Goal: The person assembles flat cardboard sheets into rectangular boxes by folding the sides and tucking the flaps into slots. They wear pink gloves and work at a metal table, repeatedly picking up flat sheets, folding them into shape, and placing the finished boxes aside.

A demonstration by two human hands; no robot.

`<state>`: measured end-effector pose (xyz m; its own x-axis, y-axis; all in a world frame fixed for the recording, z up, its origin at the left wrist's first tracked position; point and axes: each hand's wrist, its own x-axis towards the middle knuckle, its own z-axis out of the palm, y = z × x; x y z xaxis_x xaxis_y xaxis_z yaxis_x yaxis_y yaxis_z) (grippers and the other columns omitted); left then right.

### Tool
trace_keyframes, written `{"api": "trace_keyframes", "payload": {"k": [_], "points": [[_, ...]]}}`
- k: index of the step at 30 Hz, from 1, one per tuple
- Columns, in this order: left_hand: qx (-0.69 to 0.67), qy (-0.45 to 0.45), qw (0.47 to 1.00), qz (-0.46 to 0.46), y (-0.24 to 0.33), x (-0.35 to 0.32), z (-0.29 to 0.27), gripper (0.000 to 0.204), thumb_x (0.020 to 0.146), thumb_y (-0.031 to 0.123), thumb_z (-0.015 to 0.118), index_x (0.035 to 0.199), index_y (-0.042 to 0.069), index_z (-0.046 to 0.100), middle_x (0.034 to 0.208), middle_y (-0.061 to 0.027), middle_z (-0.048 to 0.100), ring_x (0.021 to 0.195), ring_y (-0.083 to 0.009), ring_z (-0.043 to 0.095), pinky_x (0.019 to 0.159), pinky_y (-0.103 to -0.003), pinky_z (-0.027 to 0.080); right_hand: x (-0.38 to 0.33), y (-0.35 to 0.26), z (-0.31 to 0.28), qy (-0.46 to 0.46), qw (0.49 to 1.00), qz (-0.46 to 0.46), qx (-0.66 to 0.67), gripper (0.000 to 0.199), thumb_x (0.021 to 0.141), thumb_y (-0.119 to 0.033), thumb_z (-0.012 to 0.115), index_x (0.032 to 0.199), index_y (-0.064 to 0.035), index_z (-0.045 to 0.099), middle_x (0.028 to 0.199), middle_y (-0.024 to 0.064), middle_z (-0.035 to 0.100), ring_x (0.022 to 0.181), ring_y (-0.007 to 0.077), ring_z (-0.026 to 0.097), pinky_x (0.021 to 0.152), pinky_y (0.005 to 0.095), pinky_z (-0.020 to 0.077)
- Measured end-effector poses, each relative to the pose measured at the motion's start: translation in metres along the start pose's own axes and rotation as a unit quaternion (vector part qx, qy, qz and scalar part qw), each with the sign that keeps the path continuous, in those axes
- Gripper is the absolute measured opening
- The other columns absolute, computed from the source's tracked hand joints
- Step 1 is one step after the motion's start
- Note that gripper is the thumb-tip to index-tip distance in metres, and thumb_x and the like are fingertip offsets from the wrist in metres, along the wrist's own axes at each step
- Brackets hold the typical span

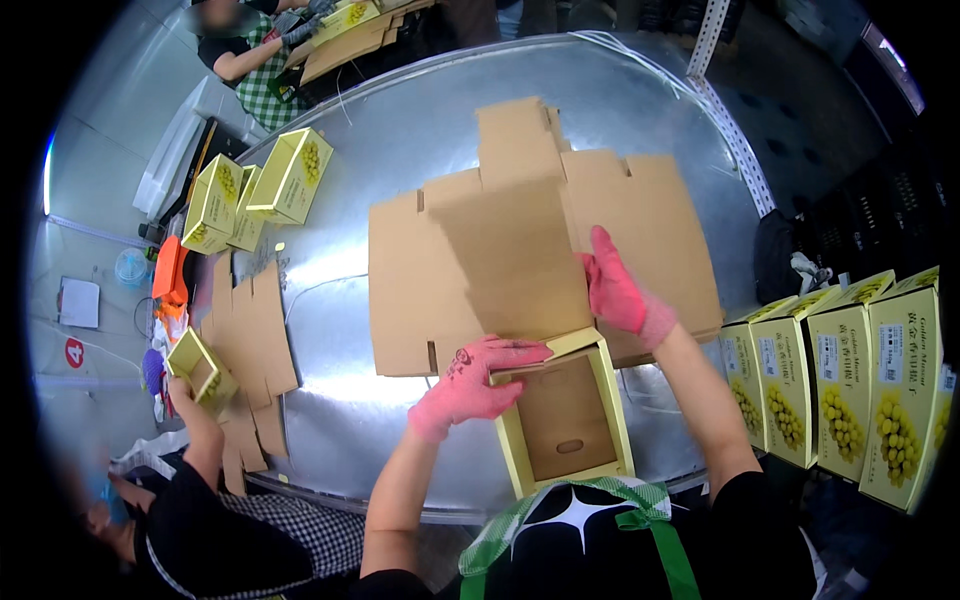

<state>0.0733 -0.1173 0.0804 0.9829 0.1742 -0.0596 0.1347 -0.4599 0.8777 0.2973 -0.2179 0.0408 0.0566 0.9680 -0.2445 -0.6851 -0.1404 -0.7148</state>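
Seemingly near the end of shaping it, a worker's pink-gloved left hand [468, 388] grips the far-left corner of a yellow box [566, 415] between fingers and thumb, while the right hand [620, 287], loosely open, holds nothing visible just beyond the rim. The box sits at the metal table's [330, 345] near edge, its walls up; the far rim appears left to settle. Past it lie flat cardboard sheets [425, 265], unfolded. Three open boxes [292, 185] stand at far left; upright cartons [838, 400] line the right.
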Motion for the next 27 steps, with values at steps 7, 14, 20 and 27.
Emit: {"api": "trace_keyframes", "payload": {"k": [7, 14, 20, 27], "points": [[-0.109, 0.35, 0.921, -0.132, -0.043, -0.029, 0.068, 0.014, 0.075, 0.006, 0.064, 0.09, 0.004, 0.065, 0.078, -0.0104, 0.062, 0.071, -0.0205, 0.06, 0.065, -0.031, 0.048, -0.04, -0.007, 0.013, -0.12, 0.979, -0.006, -0.162, 0.019, 0.083, -0.022, 0.063, 0.078, -0.0037, 0.059, 0.094, 0.007, 0.061, 0.094, 0.0158, 0.056, 0.085, 0.0293, 0.0425], [-0.251, 0.537, 0.806, -0.008, -0.034, -0.038, 0.049, 0.049, 0.09, 0.027, 0.054, 0.128, 0.0, 0.041, 0.122, -0.0123, 0.051, 0.11, -0.023, 0.051, 0.098, -0.036, 0.039, -0.057, -0.017, 0.013, -0.143, 0.97, 0.027, -0.195, 0.014, 0.07, -0.002, 0.068, 0.074, -0.0037, 0.055, 0.088, 0.0076, 0.054, 0.081, 0.0147, 0.051, 0.069, 0.026, 0.04], [0.059, 0.023, 0.985, -0.163, 0.025, -0.013, -0.007, 0.071, 0.064, 0.035, 0.075, 0.124, 0.006, 0.053, 0.116, -0.0131, 0.055, 0.113, -0.0271, 0.05, 0.096, -0.035, 0.04, -0.066, -0.025, 0.036, -0.054, 0.822, 0.009, -0.567, 0.046, 0.072, -0.019, 0.073, 0.11, -0.0039, 0.051, 0.097, 0.0089, 0.056, 0.082, 0.0137, 0.054, 0.069, 0.0251, 0.0438], [0.298, -0.088, 0.94, -0.142, 0.039, 0.018, -0.009, 0.056, 0.062, 0.032, 0.074, 0.108, 0.005, 0.056, 0.1, -0.0137, 0.058, 0.096, -0.0305, 0.057, 0.086, -0.038, 0.044, -0.081, -0.012, 0.045, 0.088, 0.822, 0.112, -0.552, 0.056, 0.07, -0.021, 0.075, 0.119, -0.0067, 0.051, 0.064, 0.001, 0.052, 0.048, 0.0084, 0.045, 0.042, 0.0253, 0.0356]]}}
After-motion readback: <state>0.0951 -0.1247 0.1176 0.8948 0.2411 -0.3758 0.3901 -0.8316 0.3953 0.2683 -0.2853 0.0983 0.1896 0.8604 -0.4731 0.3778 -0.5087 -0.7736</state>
